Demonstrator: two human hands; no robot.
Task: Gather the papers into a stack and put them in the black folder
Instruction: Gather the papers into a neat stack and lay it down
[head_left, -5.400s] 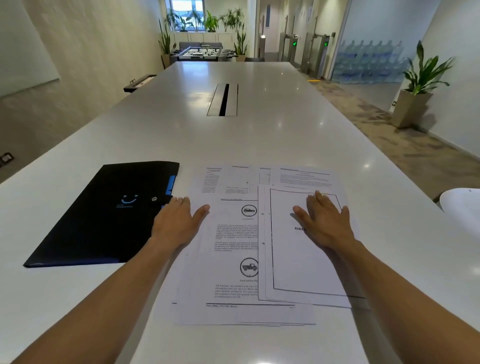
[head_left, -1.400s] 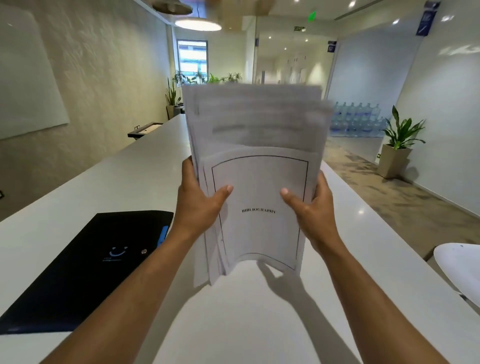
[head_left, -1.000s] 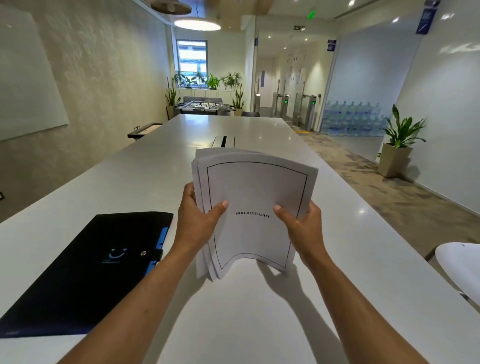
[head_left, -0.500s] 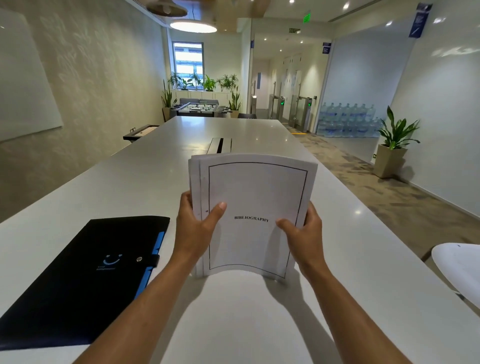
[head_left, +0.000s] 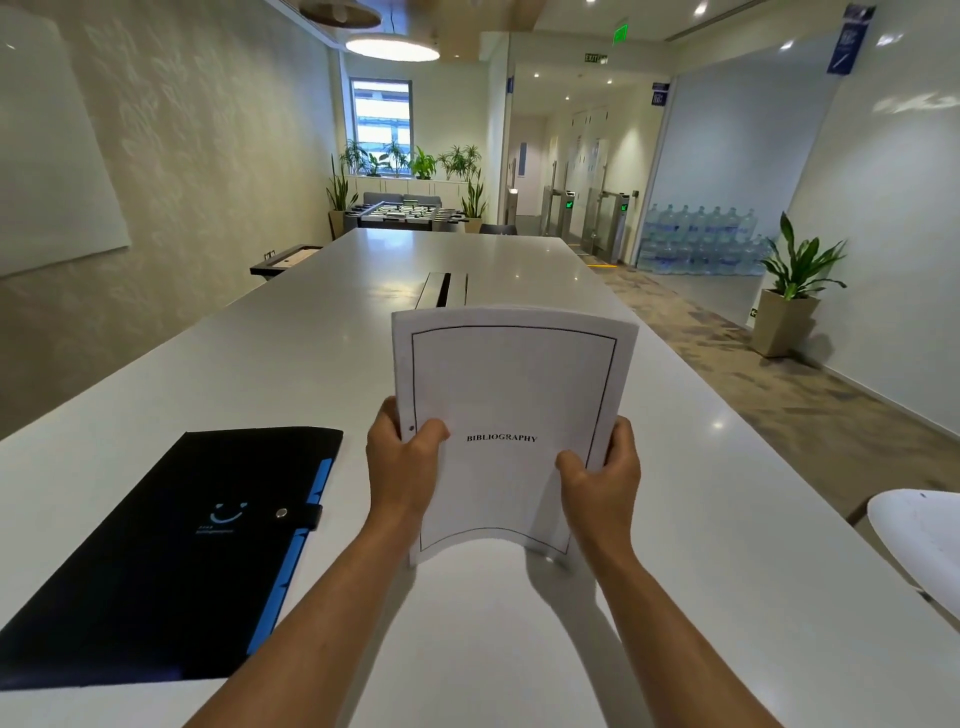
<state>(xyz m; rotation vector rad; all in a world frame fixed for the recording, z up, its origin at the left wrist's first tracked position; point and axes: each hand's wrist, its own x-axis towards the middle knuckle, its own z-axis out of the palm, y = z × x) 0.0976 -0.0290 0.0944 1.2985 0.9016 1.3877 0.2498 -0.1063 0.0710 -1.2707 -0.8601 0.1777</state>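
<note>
Both hands hold the papers (head_left: 511, 426) upright at centre frame, w/ the bottom edge on or just above the white table (head_left: 675, 597); can't tell if it's touching. Left hand (head_left: 402, 462) is clamped on the stack's left edge, thumb on the front sheet, fingers hidden behind. Right hand (head_left: 602, 475) is clamped on the right edge, same way. Front sheet reads BIBLIOGRAPHY inside a thin border. Top edges look nearly flush, a slight stagger of sheets shows at upper left of the stack, and the lower edge bows toward the camera. The black folder (head_left: 171, 551) lies flat at lower left of frame, just beside the left forearm, apart from the stack, its snap strap (head_left: 298, 514) apparently fastened over the blue tabbed edge. Judgement: step in hand is squaring the stack, approx. halfway thru the task, since folder isn't opened yet. To do it well: loosen the grip a bit so sheets can slide, tap the bottom edge on the table, then turn & tap a long side too. Keep thumbs light so the front sheet doesn't crease. Risk: a loose sheet slipping out the back, where fingers aren't visible. Then one hand needs to free up for the snap.
</note>
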